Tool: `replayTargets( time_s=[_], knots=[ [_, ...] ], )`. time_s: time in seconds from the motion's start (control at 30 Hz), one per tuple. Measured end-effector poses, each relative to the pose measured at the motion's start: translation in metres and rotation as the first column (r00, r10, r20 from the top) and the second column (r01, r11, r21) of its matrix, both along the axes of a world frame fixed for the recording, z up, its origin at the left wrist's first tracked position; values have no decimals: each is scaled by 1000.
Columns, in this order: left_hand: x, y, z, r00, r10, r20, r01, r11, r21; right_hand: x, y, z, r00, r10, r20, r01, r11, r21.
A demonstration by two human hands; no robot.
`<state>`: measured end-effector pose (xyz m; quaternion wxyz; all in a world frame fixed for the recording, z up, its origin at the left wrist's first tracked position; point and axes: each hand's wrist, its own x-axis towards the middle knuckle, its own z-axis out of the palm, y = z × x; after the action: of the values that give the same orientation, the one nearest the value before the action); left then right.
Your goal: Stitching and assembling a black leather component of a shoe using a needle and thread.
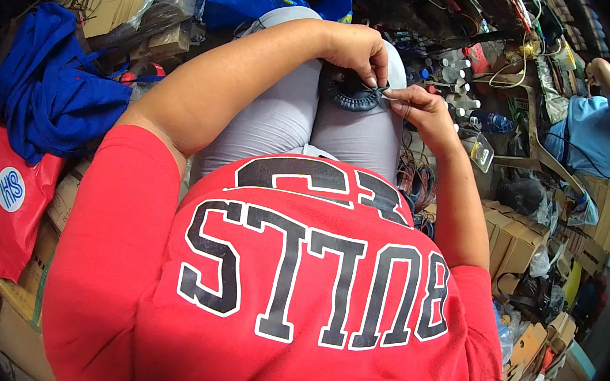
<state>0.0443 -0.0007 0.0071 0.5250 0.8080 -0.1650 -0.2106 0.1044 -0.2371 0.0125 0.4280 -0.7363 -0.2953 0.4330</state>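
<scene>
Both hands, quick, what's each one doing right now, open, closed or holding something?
Left hand: closed, pinching the edge of the dark gathered piece.
Right hand: closed in a pinch beside it; anything gripped is too small to tell.

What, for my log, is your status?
Left grip pinching edge of dark ridged piece. Right grip at same edge, hold unclear. Piece over right thigh. Nothing visible blocking.
</scene>
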Motion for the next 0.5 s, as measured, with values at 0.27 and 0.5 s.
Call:
replayTargets(
  time_s=[0.27, 0.5],
  knots=[
    [1, -4, 4, 1000, 7, 4, -7, 1000, 3, -14, 6, 1, 986, -122, 113, 120, 993, 18],
    [-14, 2, -1, 907, 207, 367, -282, 946, 162, -28, 17, 18, 864, -57, 501, 32, 998, 59]
  ],
)
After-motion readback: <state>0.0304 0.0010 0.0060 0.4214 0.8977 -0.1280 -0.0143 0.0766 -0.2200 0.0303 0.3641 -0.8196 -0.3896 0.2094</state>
